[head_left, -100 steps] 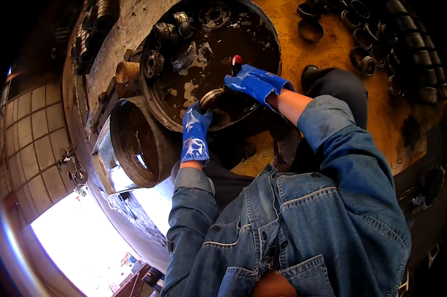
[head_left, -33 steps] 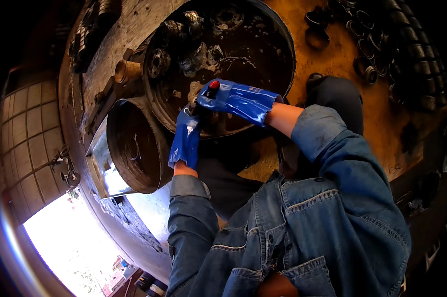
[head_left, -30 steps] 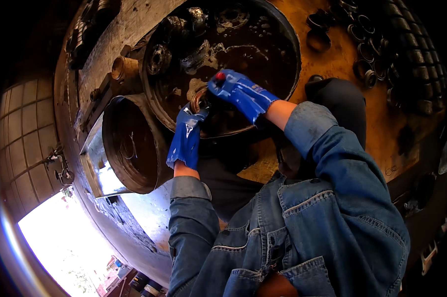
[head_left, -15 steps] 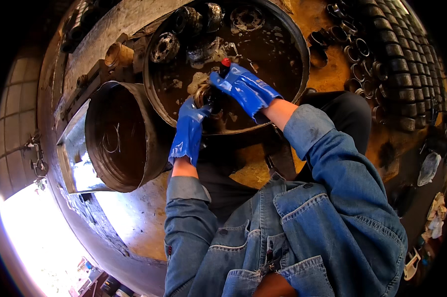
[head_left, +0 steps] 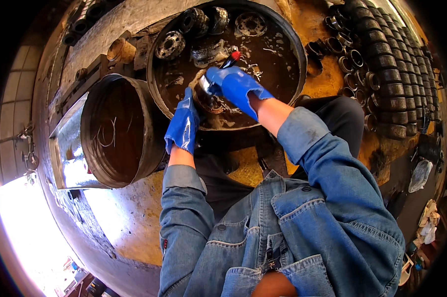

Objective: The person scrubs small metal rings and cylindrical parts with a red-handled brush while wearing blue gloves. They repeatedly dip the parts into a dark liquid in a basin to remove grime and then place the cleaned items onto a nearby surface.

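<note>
Both my hands wear blue rubber gloves over a wide round basin (head_left: 303, 59) of dark brown liquid. My right hand (head_left: 236, 89) is closed round a brush with a black handle and a red end (head_left: 235, 56); its working end is partly hidden. Low over the liquid, a round, wet, dark metal part (head_left: 207, 103) with a hollow middle sits beside my left hand (head_left: 184, 119), which grips its left side. Foam floats around it. Farther back in the basin lie several round metal parts, among them a holed disc (head_left: 170, 45) and another wet part (head_left: 211, 53).
An open metal drum (head_left: 143, 128) with a bent wire inside lies left of the basin. A rusty can (head_left: 121, 51) is behind it. To the right are loose metal rings (head_left: 355, 58) and long stacked rows of dark cylindrical parts (head_left: 394, 89). A clear plastic bag (head_left: 420, 175) lies far right.
My right hand has turned, and the brush's red end now points up and to the right. My left fingers have straightened along the metal part's side. The view has shifted slightly.
</note>
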Demonstrator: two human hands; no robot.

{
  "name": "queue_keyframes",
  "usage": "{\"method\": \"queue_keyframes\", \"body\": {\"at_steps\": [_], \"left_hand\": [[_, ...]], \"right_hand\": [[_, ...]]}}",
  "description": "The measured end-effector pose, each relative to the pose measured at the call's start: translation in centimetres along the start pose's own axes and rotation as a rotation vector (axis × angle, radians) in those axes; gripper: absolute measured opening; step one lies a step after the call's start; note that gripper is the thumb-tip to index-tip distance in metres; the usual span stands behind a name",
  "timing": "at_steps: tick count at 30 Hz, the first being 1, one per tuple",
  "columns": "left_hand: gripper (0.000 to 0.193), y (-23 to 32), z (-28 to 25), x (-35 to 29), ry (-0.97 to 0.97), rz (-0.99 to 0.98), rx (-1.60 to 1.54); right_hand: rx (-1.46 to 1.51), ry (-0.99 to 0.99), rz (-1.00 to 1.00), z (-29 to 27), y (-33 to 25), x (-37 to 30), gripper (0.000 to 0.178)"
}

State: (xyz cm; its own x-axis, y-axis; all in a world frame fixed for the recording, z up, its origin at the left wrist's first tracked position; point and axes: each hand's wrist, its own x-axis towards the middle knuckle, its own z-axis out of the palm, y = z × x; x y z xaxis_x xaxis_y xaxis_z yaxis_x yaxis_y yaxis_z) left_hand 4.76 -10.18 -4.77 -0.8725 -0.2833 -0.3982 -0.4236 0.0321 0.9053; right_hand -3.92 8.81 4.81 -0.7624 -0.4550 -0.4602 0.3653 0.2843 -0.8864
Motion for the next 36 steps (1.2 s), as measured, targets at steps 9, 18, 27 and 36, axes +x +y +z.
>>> {"method": "queue_keyframes", "body": {"at_steps": [9,18,27,36], "left_hand": [[0.027,1.4,-0.8,-4.1,0.114,0.420,0.863],[0.044,1.9,-0.6,-3.3,0.068,0.393,0.885],[0.045,-0.3,-0.9,-1.1,0.045,0.429,0.780],[0.035,-2.8,-1.0,1.4,0.124,-0.047,-0.019]], "right_hand": [[-0.663,0.003,-0.127,0.2,8.0,-0.6,0.038],[-0.472,-0.159,-0.360,-1.1,2.6,-2.0,0.032],[-0.765,0.025,-0.130,-1.2,10.0,2.4,0.047],[-0.402,-0.170,-0.326,-2.4,6.9,2.4,0.033]]}}
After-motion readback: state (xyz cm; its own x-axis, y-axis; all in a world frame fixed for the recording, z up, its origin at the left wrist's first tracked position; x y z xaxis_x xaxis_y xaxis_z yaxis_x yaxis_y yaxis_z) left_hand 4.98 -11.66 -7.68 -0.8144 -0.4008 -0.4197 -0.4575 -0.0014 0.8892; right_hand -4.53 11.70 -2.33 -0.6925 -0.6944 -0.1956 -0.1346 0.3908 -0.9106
